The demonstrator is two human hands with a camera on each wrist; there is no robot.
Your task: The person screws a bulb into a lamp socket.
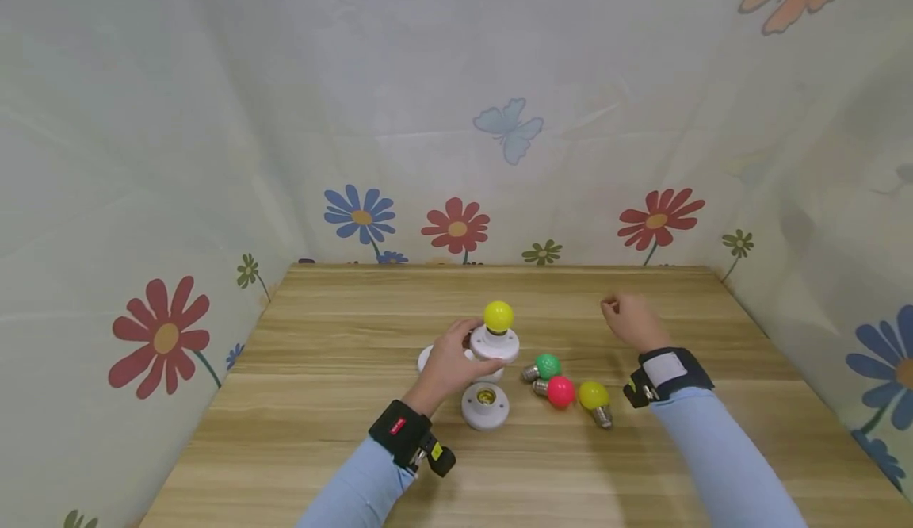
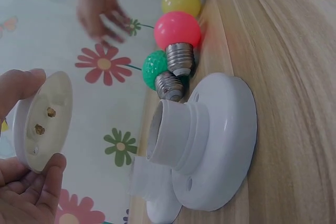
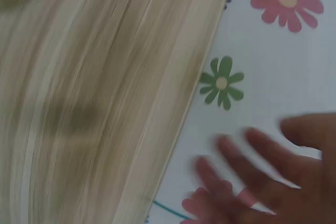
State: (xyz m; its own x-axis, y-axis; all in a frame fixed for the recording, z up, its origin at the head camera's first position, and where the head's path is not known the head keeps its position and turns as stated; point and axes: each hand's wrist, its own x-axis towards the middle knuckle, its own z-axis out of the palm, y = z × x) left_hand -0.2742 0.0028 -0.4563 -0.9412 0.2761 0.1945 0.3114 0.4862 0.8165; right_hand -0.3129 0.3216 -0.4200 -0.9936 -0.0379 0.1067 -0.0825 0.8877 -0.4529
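Observation:
My left hand [image 1: 451,365] grips a white lamp socket [image 1: 494,346] by its rim, thumb on one side and fingers on the other. A yellow bulb [image 1: 498,315] stands upright in that socket. In the left wrist view the socket's hollow underside [image 2: 59,111] shows two brass-coloured screws, held above the table. Under and beside this hand sit more white sockets, one of them an unfilled socket [image 1: 485,407] nearest me. My right hand [image 1: 633,322] hovers over the table's right side, fingers loosely bent and holding nothing; it is blurred in its wrist view.
Right of the sockets, a green bulb [image 1: 548,366], a red bulb [image 1: 561,392] and another yellow bulb [image 1: 594,395] lie on the wooden table [image 1: 342,298]. A flowered curtain [image 1: 399,155] closes in the back and sides.

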